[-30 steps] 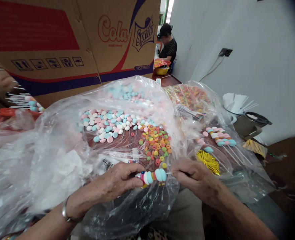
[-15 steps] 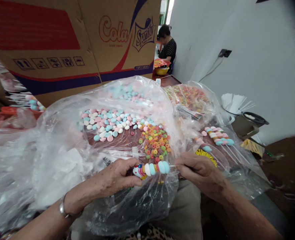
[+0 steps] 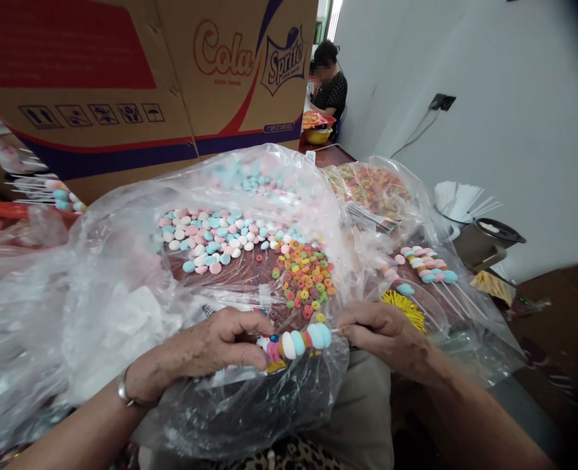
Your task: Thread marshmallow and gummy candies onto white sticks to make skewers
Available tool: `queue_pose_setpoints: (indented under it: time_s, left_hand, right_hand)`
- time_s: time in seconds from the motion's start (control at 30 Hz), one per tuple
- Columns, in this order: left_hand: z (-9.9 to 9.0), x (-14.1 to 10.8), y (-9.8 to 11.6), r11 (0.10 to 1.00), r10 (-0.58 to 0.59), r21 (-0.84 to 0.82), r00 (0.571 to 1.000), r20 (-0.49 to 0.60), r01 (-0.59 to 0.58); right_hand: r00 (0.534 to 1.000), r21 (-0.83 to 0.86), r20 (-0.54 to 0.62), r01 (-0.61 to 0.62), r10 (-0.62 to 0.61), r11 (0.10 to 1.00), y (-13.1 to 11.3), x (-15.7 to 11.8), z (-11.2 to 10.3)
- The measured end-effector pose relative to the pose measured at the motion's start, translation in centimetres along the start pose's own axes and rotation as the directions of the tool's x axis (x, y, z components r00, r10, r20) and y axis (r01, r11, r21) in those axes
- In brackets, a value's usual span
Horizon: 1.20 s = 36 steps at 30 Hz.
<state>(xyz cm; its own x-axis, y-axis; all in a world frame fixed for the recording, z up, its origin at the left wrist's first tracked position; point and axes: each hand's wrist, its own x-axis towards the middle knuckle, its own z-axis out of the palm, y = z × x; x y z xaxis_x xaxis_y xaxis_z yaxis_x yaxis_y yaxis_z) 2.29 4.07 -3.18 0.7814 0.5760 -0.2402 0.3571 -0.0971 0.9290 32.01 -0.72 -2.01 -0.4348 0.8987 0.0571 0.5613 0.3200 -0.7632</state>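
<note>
A candy skewer (image 3: 297,343) of white, blue and orange pieces lies level between my hands, over clear plastic. My left hand (image 3: 215,343) grips its decorated left end, thumb below and fingers above. At the right end my right hand (image 3: 374,333) pinches the thin white stick. Behind the skewer are loose ring-shaped candies (image 3: 305,274) in many colours. Pink, white and blue round candies (image 3: 210,238) spill from a clear plastic bag (image 3: 269,166) onto the dark red table.
Finished-looking skewers (image 3: 428,264) lie at the right, near yellow twist ties (image 3: 403,309). Beyond them are a grey jug (image 3: 484,245) and white sticks (image 3: 460,201). A large carton (image 3: 181,85) stands behind; a person (image 3: 330,85) sits farther back.
My left hand has shifted slightly left and down with the decorated end. My right hand has moved a little left, still at the stick. The view has shifted slightly.
</note>
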Motion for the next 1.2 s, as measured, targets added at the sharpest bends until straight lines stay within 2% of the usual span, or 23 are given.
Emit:
queue_pose_setpoints:
  time_s: [0.07, 0.2, 0.33, 0.5, 0.6, 0.73, 0.8, 0.9, 0.97, 1.1, 1.2]
  left_hand:
    - [0.1, 0.1, 0.0, 0.996, 0.037, 0.077, 0.999, -0.027, -0.034]
    - [0.3, 0.3, -0.3, 0.961, 0.084, 0.265, 0.996, -0.006, -0.079]
    - [0.3, 0.3, -0.2, 0.928, 0.081, 0.366, 0.996, -0.033, -0.063]
    - [0.2, 0.4, 0.7, 0.941, 0.090, 0.326, 0.996, 0.010, -0.088]
    - [0.6, 0.7, 0.7, 0.951, 0.095, 0.295, 0.995, -0.005, -0.089]
    - [1.0, 1.2, 0.2, 0.955, 0.094, 0.285, 0.995, -0.033, -0.081]
    - [1.0, 1.2, 0.2, 0.966, 0.091, 0.246, 0.995, -0.028, -0.082]
    - [0.8, 0.9, 0.5, 0.981, 0.068, 0.183, 0.998, 0.011, -0.068]
    - [0.7, 0.8, 0.6, 0.986, 0.046, 0.158, 0.998, 0.034, -0.051]
    - [0.7, 0.9, 0.5, 0.994, 0.025, 0.103, 1.000, 0.003, -0.025]
    - [0.7, 1.1, 0.3, 0.998, 0.028, 0.055, 0.999, -0.020, -0.027]
  right_hand:
    - [0.999, -0.115, -0.024, 0.040, -0.043, 0.993, -0.2, 0.2, 0.7]
    - [0.982, -0.285, -0.084, 0.141, -0.171, 0.948, -0.8, 0.2, 1.4]
    - [0.967, -0.275, -0.129, 0.180, -0.221, 0.944, -0.9, -0.1, 0.4]
    - [0.972, -0.292, -0.036, 0.212, -0.233, 0.933, -1.4, 0.1, -0.5]
    - [0.938, -0.435, -0.011, 0.308, -0.347, 0.846, -2.1, 0.5, 0.2]
    - [0.857, -0.611, -0.052, 0.378, -0.512, 0.695, -2.7, 1.0, 1.0]
    - [0.860, -0.618, -0.055, 0.369, -0.506, 0.694, -2.7, 1.1, 0.5]
    - [0.910, -0.549, -0.041, 0.324, -0.412, 0.771, -2.6, 1.2, -0.9]
    - [0.927, -0.514, 0.003, 0.322, -0.374, 0.795, -2.5, 1.3, -1.5]
    - [0.918, -0.509, 0.097, 0.377, -0.384, 0.774, -2.6, 1.3, -1.6]
    - [0.912, -0.453, 0.153, 0.408, -0.382, 0.793, -2.9, 1.1, -1.7]
